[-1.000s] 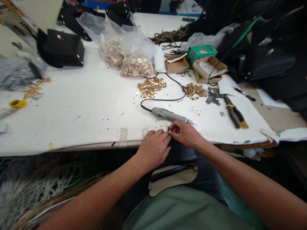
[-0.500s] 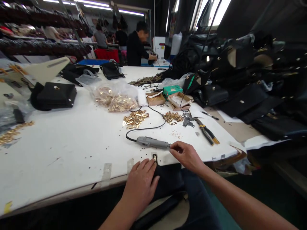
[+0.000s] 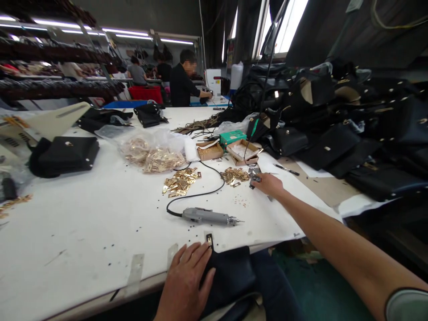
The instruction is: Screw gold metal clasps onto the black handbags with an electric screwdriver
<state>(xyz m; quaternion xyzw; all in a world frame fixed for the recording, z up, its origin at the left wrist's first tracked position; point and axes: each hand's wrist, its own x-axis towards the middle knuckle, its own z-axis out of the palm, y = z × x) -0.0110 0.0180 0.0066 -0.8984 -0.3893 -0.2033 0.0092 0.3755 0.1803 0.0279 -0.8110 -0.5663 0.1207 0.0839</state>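
My left hand (image 3: 187, 277) lies with outstretched fingers on a black leather bag (image 3: 230, 273) at the table's front edge, thumb apart. Just beyond the fingertips, a black tab with a small gold plate (image 3: 209, 241) rests on the table. My right hand (image 3: 270, 183) reaches over a small pile of dark grey metal plates (image 3: 256, 170), fingertips closed together among them; what they pinch is hidden. A grey electric screwdriver (image 3: 207, 216) lies between the hands, its bit pointing right. The pliers are hidden behind my right hand and forearm.
Two heaps of gold plates (image 3: 181, 182) (image 3: 233, 175) lie mid-table. Behind them are a clear bag of gold fittings (image 3: 152, 154), open cardboard boxes (image 3: 210, 151) and a green box (image 3: 233, 137). Black bags (image 3: 337, 138) pile up at right. The screwdriver's cord (image 3: 194, 195) curves across the table. A co-worker (image 3: 183, 80) stands at the far end.
My right hand has left the screwdriver's tip and moved forward and right to the dark metal plates. My left hand stays on the leather bag. The view has tilted up slightly.
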